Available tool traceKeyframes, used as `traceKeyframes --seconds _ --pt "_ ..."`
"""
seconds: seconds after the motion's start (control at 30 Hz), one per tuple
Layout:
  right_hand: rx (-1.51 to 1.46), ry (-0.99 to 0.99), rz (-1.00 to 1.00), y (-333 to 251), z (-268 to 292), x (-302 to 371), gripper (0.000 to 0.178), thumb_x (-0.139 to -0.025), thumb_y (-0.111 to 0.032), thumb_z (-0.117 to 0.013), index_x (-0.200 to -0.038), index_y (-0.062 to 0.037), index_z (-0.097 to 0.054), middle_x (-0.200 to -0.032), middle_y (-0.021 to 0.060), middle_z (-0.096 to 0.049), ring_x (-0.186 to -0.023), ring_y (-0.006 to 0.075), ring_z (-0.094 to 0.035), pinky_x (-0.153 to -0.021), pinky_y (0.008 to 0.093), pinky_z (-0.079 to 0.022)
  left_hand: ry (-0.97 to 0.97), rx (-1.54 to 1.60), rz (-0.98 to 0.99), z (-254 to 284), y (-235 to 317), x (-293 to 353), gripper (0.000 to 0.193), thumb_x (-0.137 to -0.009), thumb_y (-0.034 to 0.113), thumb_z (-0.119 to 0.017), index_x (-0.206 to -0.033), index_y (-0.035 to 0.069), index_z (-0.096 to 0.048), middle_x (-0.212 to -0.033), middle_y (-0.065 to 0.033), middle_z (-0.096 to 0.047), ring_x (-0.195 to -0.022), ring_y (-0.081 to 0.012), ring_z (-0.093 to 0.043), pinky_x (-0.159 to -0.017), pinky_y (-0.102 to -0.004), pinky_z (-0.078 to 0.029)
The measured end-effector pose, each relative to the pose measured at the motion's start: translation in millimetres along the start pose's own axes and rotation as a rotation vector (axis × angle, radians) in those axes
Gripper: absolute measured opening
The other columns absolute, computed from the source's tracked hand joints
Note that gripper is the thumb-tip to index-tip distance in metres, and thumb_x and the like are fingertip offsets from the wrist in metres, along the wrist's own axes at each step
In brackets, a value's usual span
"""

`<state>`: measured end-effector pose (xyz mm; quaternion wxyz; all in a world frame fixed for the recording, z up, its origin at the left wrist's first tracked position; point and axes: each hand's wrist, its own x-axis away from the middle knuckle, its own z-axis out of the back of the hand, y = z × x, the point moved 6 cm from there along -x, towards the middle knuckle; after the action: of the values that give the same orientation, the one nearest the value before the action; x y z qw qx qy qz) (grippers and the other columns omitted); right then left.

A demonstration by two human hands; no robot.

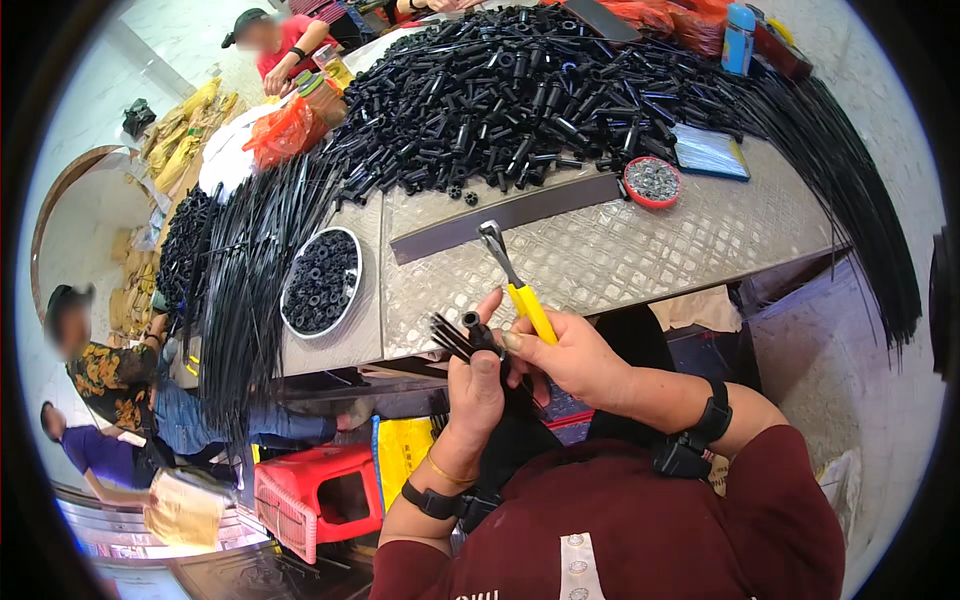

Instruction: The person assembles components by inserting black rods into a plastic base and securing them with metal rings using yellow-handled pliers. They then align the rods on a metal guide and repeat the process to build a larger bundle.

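My left hand (477, 392) is closed around a bundle of thin black strips (451, 338) and a short black tube (478, 330) with a round open end. In my right hand (580, 362) rest pincers with yellow handles (537, 314); their metal jaws point away from me, over the near table edge. The right thumb and fingers are close beside the tube, and whether they touch it I cannot tell. Both hands are together in front of my body, just off the table (600, 262). The lower ends of the strips are hidden by my hands.
A large heap of black tubes (520, 90) covers the far table. Nearer lie a metal bar (505, 218), a red bowl of small metal pieces (653, 183), a white bowl of black rings (355, 290) and long black strips (240, 270). A red stool (320, 490) stands below left; co-workers sit left.
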<state>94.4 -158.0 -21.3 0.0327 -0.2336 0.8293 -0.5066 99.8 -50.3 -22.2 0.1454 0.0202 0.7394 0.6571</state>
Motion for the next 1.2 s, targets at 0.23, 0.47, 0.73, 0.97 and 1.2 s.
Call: traceKeyframes --seconds 0.23,0.47,0.73,0.97,1.2 --pt "0.845 -0.006 0.794 -14 4 10 0.004 -0.084 -0.002 -0.051 -0.087 -0.001 -0.053 -0.091 0.0144 -0.05 -0.08 0.0231 -0.051 -0.071 0.0317 -0.043 -0.146 0.005 0.473 -6 5 9 0.043 -0.083 0.005 -0.041 -0.125 0.002 -0.046 -0.084 -0.0036 -0.056 -0.065 -0.009 -0.052 -0.058 -0.0237 -0.045" --pt "0.806 -0.051 0.721 -4 6 15 0.005 -0.08 -0.007 -0.055 -0.079 -0.0034 -0.052 -0.091 0.0144 -0.048 -0.08 0.0272 -0.049 -0.073 0.0346 -0.041 -0.23 0.368 0.093 -17 -7 24 0.079 -0.085 0.056 -0.052 -0.144 0.012 -0.023 -0.078 0.0051 -0.046 -0.057 -0.0017 -0.042 -0.049 -0.0161 -0.034" --pt "1.005 -0.073 0.597 -39 0 13 0.018 -0.075 -0.01 -0.065 -0.091 -0.0042 -0.059 -0.101 0.0182 -0.053 -0.091 0.0351 -0.054 -0.08 0.0375 -0.044 -0.06 0.186 0.069 28 11 21 0.085 -0.061 0.016 -0.084 -0.129 -0.001 -0.037 -0.068 0.0003 -0.054 -0.064 -0.0094 -0.053 -0.061 -0.0236 -0.044" --pt "1.606 -0.25 0.634 -62 17 35 0.02 -0.067 -0.012 -0.069 -0.083 -0.0073 -0.059 -0.086 0.0101 -0.053 -0.08 0.03 -0.054 -0.069 0.0401 -0.043 -0.069 0.258 0.028 34 0 18 0.055 -0.063 0.005 -0.082 -0.107 0.005 -0.049 -0.071 0.0031 -0.049 -0.062 -0.0043 -0.046 -0.056 -0.019 -0.037" --pt "1.684 -0.345 0.657 -45 19 48 0.021 -0.067 -0.019 -0.07 -0.078 -0.0066 -0.057 -0.081 0.0078 -0.052 -0.077 0.0257 -0.054 -0.064 0.0363 -0.043 -0.07 0.06 0.065 21 -2 26 0.047 -0.061 0.015 -0.085 -0.093 0.006 -0.052 -0.081 0.0027 -0.05 -0.071 -0.0041 -0.046 -0.063 -0.019 -0.038"
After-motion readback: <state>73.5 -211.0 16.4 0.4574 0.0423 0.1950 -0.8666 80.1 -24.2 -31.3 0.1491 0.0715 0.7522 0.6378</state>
